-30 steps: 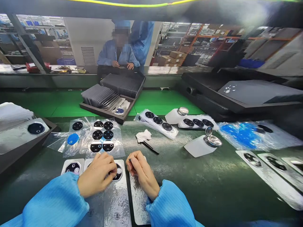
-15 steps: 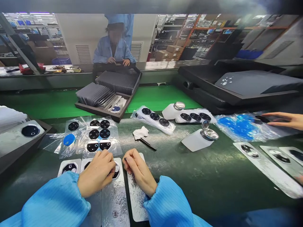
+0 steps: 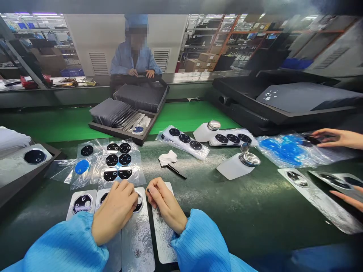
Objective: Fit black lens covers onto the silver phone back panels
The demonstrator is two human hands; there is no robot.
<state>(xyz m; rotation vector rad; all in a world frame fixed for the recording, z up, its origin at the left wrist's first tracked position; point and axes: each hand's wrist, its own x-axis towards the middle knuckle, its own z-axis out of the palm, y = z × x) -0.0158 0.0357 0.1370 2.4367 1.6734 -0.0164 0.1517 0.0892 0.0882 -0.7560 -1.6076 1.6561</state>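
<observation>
My left hand [image 3: 115,211] lies curled, fingers pressed together, on the camera ring of a silver phone back cover [image 3: 138,234] lying on the green mat. My right hand [image 3: 164,204] is closed in a pinch around a small dark tool tip, above a second silver cover [image 3: 164,241]. A third cover [image 3: 81,204] with an octagonal camera ring lies left of my left hand. Just beyond my fingers sits a clear sheet of black octagonal lens pieces [image 3: 119,160].
A white cloth with a black stick [image 3: 171,162], two white dispenser bottles [image 3: 238,166] [image 3: 208,130], bags of lens pieces [image 3: 184,139], and a dark tray of stacked parts [image 3: 130,113] lie ahead. A neighbour's hands [image 3: 334,138] reach in at right. Another person sits opposite.
The view has dipped and shifted slightly. A neighbour's hands have come in at the right edge. My own hands stay on the covers, barely moved.
</observation>
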